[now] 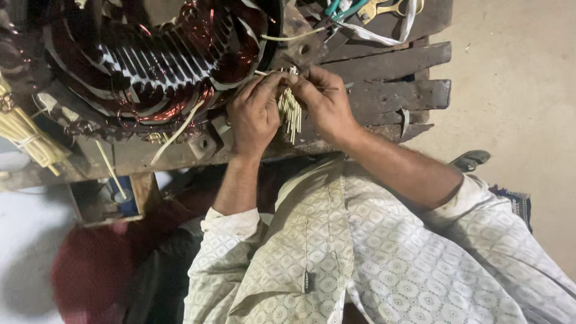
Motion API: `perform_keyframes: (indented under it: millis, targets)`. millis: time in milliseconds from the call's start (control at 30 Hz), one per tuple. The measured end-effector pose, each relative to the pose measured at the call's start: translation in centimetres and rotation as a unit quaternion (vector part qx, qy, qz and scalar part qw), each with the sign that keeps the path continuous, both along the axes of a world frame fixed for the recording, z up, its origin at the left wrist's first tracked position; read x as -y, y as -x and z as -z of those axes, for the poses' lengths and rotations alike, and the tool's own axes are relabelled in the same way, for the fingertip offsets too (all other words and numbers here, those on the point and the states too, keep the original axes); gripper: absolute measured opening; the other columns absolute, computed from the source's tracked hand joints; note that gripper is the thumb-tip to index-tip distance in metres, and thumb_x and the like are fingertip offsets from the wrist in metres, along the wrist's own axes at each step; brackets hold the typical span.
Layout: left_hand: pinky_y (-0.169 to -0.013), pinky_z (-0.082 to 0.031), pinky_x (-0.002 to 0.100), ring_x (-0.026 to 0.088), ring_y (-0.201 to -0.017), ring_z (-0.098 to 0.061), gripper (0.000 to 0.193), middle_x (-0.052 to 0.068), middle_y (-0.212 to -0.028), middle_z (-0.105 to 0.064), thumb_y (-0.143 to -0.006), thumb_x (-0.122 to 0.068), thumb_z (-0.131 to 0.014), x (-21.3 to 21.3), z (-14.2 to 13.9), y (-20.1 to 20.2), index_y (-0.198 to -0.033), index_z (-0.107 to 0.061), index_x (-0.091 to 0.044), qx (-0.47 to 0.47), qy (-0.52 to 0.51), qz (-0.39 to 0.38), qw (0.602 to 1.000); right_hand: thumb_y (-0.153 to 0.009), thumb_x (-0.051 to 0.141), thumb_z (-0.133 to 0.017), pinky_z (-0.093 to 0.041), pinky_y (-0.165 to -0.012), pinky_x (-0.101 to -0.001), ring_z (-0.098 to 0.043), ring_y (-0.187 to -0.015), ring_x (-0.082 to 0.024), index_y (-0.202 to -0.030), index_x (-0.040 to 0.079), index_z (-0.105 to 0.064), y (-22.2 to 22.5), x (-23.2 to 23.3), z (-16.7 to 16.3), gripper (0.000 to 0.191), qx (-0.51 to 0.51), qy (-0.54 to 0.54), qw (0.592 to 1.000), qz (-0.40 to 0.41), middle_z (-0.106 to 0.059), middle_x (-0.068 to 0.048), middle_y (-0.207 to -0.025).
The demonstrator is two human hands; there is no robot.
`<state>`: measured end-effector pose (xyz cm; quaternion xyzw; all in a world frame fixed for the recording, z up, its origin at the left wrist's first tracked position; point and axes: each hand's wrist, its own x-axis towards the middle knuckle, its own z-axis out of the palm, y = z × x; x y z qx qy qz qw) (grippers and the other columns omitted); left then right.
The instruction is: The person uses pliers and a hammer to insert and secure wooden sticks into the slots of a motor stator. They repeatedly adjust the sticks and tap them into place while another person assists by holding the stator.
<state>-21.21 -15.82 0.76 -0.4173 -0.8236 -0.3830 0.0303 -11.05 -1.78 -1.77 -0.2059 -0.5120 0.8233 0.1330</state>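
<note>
Both hands pinch one bundle of thin sticks [290,111] just beside the stator [156,60]: left hand [255,114], right hand [324,102]; loose grip risks sticks spilling, or scratching the copper windings [204,24]

In the grip of both hands — left hand [255,114], right hand [327,102] — sits a bundle of thin sticks [290,111], pale, matt, looking like wood or bamboo. Just above the grip, the stator [150,60] shows glossy copper windings in reddish enamel and dull grey metal slots. Under the grip the worktop [390,90] is rough, dark, worn wood. The sleeves [384,252] are soft matt printed cloth — cream.
</note>
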Motion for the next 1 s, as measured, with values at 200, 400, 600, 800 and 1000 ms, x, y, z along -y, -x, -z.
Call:
perform_keyframes:
  millis: [200, 400, 600, 800, 1000]
  targets:
    - [-0.083, -0.062, 0.033, 0.021, -0.095, -0.076, 0.015, 0.004, -0.109, -0.077, -0.102, -0.017, -0.071, 1.0, 1.8, 0.6, -0.116, -0.074, -0.014, -0.018, -0.042, 0.017, 0.999, -0.102, 0.025, -0.064, -0.034, -0.050, -0.0280, -0.044, -0.055, -0.012, -0.080, 0.010, -0.056, -5.7, -0.4, -1.5, 0.028, 0.018, 0.084, 0.992, 0.091, -0.052, -0.001, -0.066]
    - [-0.086, -0.062, 0.035, 0.024, -0.099, -0.075, 0.040, 0.007, -0.110, -0.075, -0.089, 0.000, -0.059, 1.7, 1.0, 0.8, -0.124, -0.073, -0.013, -0.044, -0.034, 0.029, 0.998, -0.103, 0.047, -0.062, -0.038, -0.056, -0.0277, -0.050, -0.064, -0.012, -0.089, 0.010, -0.058, -2.7, 3.0, -0.6, 0.040, 0.014, 0.130, 0.989, 0.071, -0.057, -0.002, -0.076]
    - [-0.092, -0.060, 0.041, 0.031, -0.103, -0.073, 0.040, 0.012, -0.112, -0.074, -0.086, 0.002, -0.062, 2.3, 0.6, 1.3, -0.124, -0.072, -0.009, -0.038, -0.034, 0.068, 0.996, -0.098, 0.044, -0.067, -0.033, -0.051, -0.0260, -0.044, -0.058, -0.008, -0.094, 0.011, -0.065, -1.3, 4.9, -2.4, 0.033, 0.110, 0.071, 0.988, 0.080, -0.055, 0.002, -0.073]
    - [-0.082, -0.059, 0.038, 0.029, -0.095, -0.075, 0.015, 0.011, -0.104, -0.077, -0.102, -0.019, -0.070, 2.1, 0.2, 1.1, -0.113, -0.076, -0.010, -0.016, -0.056, 0.054, 0.997, -0.099, 0.024, -0.066, -0.033, -0.047, -0.0300, -0.042, -0.054, -0.012, -0.084, 0.010, -0.058, 0.0, 3.5, -1.9, 0.022, 0.054, 0.147, 0.979, 0.132, -0.051, -0.001, -0.069]
    - [-0.076, -0.059, 0.036, 0.025, -0.086, -0.076, 0.021, 0.009, -0.101, -0.077, -0.103, -0.024, -0.066, 2.2, -1.3, 1.3, -0.109, -0.076, -0.007, 0.068, -0.036, 0.060, 0.995, -0.109, 0.017, -0.059, -0.040, -0.056, -0.0295, -0.049, -0.066, -0.013, -0.094, 0.009, -0.056, -7.7, 0.3, -3.2, 0.018, 0.023, 0.004, 0.986, 0.167, -0.055, -0.003, -0.080]
